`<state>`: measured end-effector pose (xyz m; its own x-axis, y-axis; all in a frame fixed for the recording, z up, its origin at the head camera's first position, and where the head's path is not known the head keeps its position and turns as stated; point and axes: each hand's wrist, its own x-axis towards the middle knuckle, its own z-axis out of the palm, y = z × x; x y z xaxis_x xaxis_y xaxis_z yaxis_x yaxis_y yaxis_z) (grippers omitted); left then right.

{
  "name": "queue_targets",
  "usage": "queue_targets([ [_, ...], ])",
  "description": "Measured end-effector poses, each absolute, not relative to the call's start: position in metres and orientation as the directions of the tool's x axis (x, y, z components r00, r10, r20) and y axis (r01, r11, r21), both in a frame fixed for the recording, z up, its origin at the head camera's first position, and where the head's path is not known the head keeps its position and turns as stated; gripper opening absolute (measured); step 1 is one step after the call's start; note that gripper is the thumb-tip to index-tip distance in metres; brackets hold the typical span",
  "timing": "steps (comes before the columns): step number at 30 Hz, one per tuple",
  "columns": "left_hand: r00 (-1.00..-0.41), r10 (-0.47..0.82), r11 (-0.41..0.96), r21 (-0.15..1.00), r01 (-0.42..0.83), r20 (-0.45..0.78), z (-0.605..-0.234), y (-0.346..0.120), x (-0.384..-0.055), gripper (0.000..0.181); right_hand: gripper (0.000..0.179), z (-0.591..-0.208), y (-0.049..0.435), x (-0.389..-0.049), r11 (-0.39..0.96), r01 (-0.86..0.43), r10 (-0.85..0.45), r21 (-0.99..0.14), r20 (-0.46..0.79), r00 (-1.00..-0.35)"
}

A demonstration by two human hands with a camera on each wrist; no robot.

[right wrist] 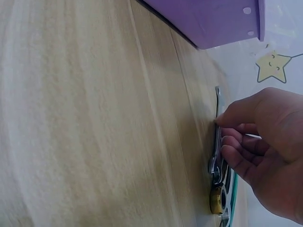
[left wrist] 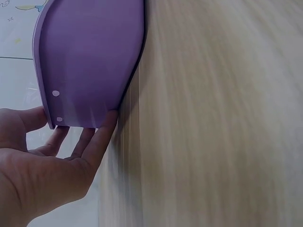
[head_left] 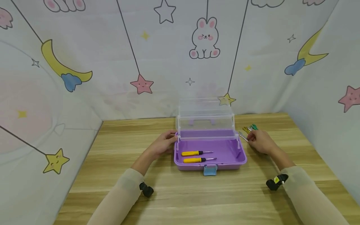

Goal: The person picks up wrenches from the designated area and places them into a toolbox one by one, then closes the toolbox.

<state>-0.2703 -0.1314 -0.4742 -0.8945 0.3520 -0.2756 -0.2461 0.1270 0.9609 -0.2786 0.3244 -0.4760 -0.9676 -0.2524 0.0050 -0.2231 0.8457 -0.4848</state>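
Through the remote feed I am seeing a person wearing a long, loose, plain cream fabric left sleeve point(head_left: 119, 193) and a matching cream fabric right sleeve point(head_left: 310, 193); their cuffs are ending short of the bare left hand point(head_left: 163, 143) and bare right hand point(head_left: 260, 141). A small, rounded, black left wrist camera point(head_left: 147, 191) is jutting out by one cuff; a black, lobed right wrist camera point(head_left: 272, 184) is showing a bright yellow-green patch point(head_left: 276, 179).
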Motion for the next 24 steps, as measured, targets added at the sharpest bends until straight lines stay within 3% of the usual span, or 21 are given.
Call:
queue_targets([
  [24, -0.896, 0.368, 0.119, 0.968, -0.22, -0.248, -0.4735, -0.1309, -0.2685, 0.037, 0.015, -0.4857, 0.3264, -0.2812, 0.83, -0.2, -0.22, -0.52, 0.024, -0.975],
])
